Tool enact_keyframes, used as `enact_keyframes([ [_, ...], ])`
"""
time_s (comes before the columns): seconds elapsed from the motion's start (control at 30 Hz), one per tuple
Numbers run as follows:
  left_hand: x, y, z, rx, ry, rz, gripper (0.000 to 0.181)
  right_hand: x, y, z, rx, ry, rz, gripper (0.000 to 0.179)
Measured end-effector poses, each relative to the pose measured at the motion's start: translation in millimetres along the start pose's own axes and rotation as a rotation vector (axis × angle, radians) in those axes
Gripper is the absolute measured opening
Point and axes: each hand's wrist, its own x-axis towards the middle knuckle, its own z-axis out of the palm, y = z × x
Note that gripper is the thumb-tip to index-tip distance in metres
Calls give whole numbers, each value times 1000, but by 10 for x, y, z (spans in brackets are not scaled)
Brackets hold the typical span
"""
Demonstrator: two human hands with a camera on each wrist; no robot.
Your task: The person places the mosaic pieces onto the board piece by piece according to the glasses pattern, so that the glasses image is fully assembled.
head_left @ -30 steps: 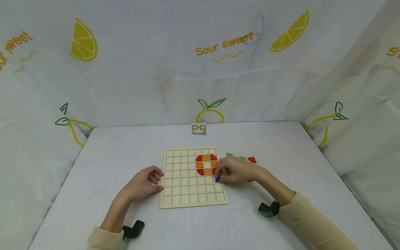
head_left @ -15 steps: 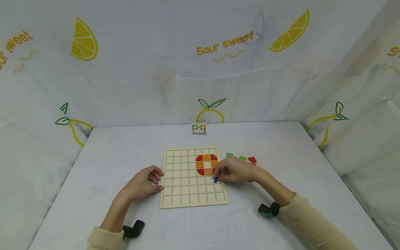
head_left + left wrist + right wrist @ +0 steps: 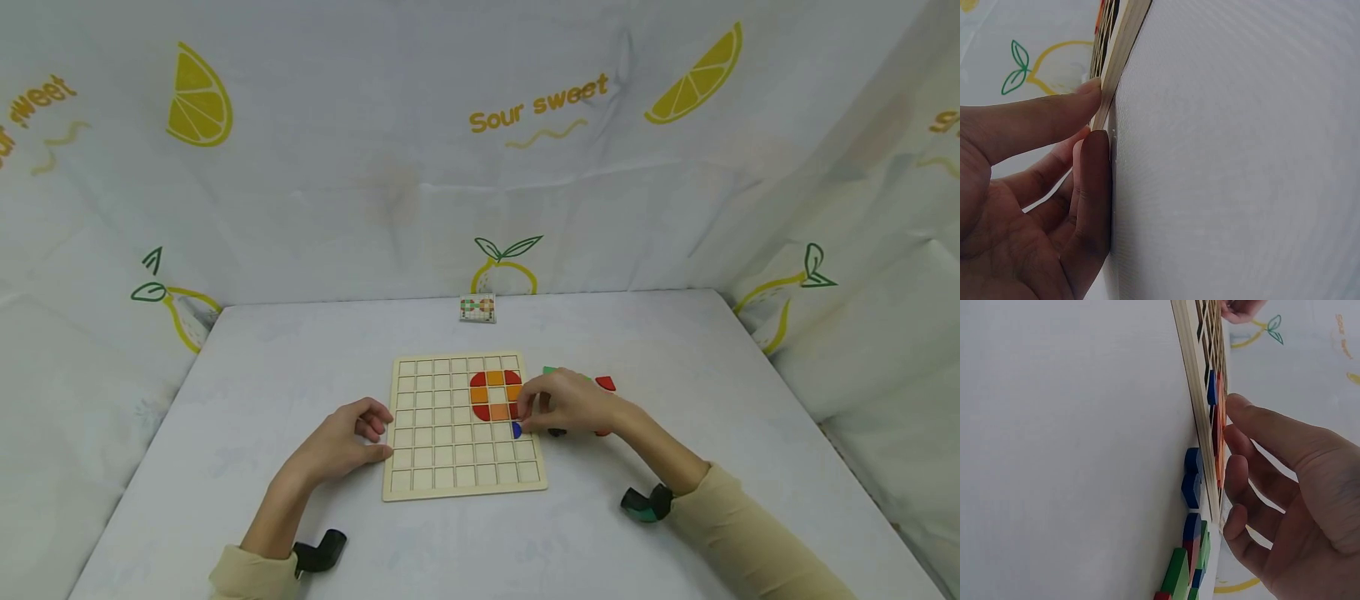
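A wooden grid board (image 3: 442, 450) lies on the table. On it, red and orange tiles (image 3: 498, 412) form a ring, and a rounded blue tile (image 3: 517, 430) sits just below the ring's right side. My right hand (image 3: 566, 402) hovers at the board's right edge, its thumb tip close by the blue tile. In the right wrist view its bent fingers (image 3: 1238, 472) hold nothing, and a gap separates the thumb from the blue tile (image 3: 1212, 387). My left hand (image 3: 341, 442) touches the board's left edge with thumb and fingertips, spaced along the side.
Right of the board lie loose tiles, partly hidden by the right hand: a red one (image 3: 605, 383), a green one (image 3: 550, 369), and blue ones (image 3: 1191, 490) close to the board's edge. A small pattern card (image 3: 477, 308) stands at the table's back edge.
The blue tile has gone from between my right thumb and fingers to lying flat on the board. My right fingers have come away slightly. The left hand stays put.
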Motion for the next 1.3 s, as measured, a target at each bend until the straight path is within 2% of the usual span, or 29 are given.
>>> enact_keyframes([
  [0.27, 2, -7, -4, 1, -1, 14, 39, -105, 142, -89, 112, -36, 37, 17],
  [0.4, 3, -6, -7, 3, -1, 19, 39, -177, 176, -140, 131, -49, 61, 20],
  [0.6, 3, 3, -2, 7, -1, 12, 39, -284, 223, -204, 94, -57, 85, 27],
  [0.9, 7, 8, 5, 5, 5, 6, 40, -384, 323, -173, 54, -31, 159, 29],
  [1.3, -4, 11, 5, 6, 8, 2, 39, -384, 382, -126, 39, -8, 140, 25],
])
